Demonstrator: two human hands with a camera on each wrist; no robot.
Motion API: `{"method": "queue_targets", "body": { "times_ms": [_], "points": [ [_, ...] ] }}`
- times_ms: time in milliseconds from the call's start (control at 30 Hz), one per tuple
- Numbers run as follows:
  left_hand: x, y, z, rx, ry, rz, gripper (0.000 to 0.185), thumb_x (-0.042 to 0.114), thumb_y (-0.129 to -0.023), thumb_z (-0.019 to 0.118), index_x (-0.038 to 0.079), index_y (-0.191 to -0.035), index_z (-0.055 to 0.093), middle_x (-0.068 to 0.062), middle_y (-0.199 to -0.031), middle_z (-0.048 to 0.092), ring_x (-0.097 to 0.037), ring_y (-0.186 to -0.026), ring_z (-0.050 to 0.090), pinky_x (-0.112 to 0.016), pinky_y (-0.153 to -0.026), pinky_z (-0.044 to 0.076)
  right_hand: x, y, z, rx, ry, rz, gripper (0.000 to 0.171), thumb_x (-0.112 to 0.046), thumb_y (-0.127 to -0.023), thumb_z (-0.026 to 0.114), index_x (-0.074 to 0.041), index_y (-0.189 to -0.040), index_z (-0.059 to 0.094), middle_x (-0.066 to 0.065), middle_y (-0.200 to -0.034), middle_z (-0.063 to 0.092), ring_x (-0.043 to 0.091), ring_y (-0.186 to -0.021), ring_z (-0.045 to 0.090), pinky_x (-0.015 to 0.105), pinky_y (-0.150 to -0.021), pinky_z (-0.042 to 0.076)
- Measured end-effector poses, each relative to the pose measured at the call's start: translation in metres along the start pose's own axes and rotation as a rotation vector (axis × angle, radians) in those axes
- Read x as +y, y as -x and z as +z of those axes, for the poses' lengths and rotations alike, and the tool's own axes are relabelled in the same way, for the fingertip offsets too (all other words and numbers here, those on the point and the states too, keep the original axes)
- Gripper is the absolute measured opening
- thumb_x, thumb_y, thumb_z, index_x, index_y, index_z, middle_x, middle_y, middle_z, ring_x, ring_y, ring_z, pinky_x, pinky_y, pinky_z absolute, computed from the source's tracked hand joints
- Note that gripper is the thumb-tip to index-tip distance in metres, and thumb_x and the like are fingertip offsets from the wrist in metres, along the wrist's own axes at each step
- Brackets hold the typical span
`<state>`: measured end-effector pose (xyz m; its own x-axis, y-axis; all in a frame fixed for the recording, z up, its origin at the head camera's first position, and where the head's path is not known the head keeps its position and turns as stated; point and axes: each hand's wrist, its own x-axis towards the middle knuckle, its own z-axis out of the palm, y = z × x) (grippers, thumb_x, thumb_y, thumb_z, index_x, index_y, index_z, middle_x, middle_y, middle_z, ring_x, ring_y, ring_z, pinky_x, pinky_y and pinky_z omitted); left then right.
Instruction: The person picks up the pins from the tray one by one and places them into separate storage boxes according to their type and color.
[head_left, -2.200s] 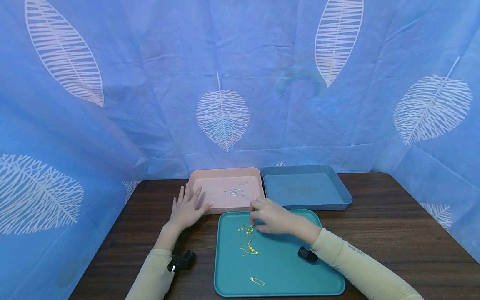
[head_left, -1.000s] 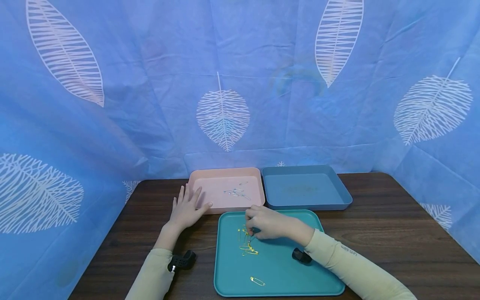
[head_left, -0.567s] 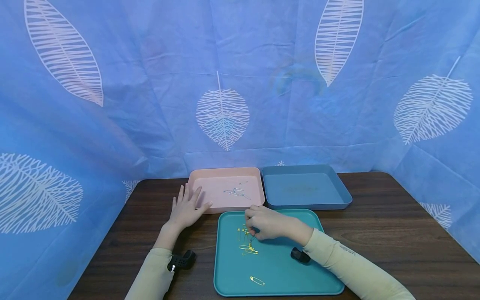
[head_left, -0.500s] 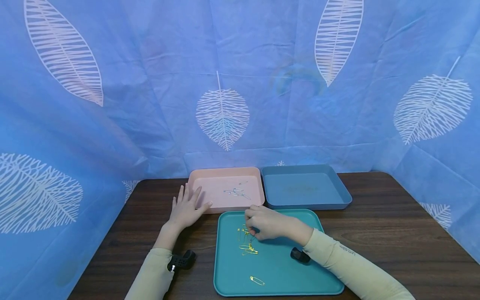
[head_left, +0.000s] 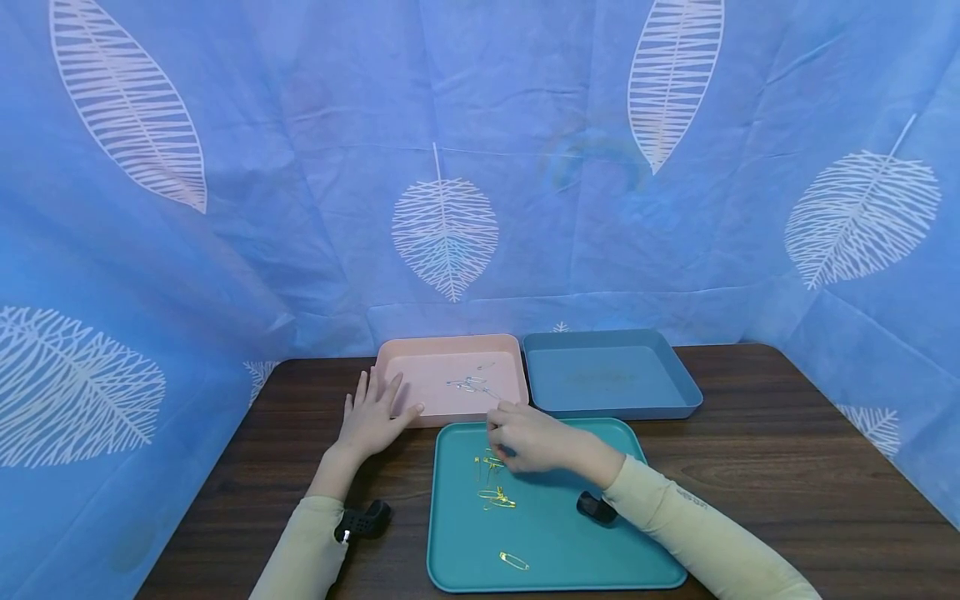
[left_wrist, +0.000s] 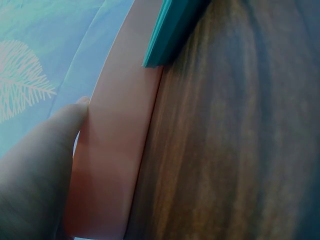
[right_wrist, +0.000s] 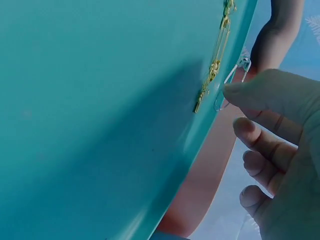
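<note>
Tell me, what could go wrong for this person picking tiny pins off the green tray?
The right hand pinches a thin silver safety pin only at the fingertips; it could slip and fall back among the gold pins on the teal tray. Those gold pins lie tangled, so one might snag and get dragged along. The pink tray sits against the left hand; a nudge could scatter the silver pins already in it.

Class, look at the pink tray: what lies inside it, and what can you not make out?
Inside the pink tray lies a small cluster of silver safety pins near its right side. How many there are is too small to tell. The left hand covers the tray's front left corner.
</note>
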<state>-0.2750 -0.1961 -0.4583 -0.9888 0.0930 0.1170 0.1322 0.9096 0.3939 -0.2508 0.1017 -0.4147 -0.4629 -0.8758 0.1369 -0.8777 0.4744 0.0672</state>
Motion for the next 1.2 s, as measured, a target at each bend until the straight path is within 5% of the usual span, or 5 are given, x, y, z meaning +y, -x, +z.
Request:
{"method": "queue_targets", "body": {
  "times_ms": [1200],
  "points": [
    [0.000, -0.001, 0.001, -0.007, -0.008, -0.005, 0.085, 0.066, -0.090, 0.049, 0.020, -0.156, 0.023, -0.023, -0.163, 0.002, -0.044, -0.151, -0.003, -0.073, -0.112, 0.007, 0.022, -0.048, -0.009, 0.209, 0.019, 0.050, 0.020, -0.010, -0.075, 0.073, -0.018, -0.070, 0.055, -0.003, -0.086, 0.053, 0.014, -0.080, 0.041, 0.027, -0.070, 0.031]
  ]
}}
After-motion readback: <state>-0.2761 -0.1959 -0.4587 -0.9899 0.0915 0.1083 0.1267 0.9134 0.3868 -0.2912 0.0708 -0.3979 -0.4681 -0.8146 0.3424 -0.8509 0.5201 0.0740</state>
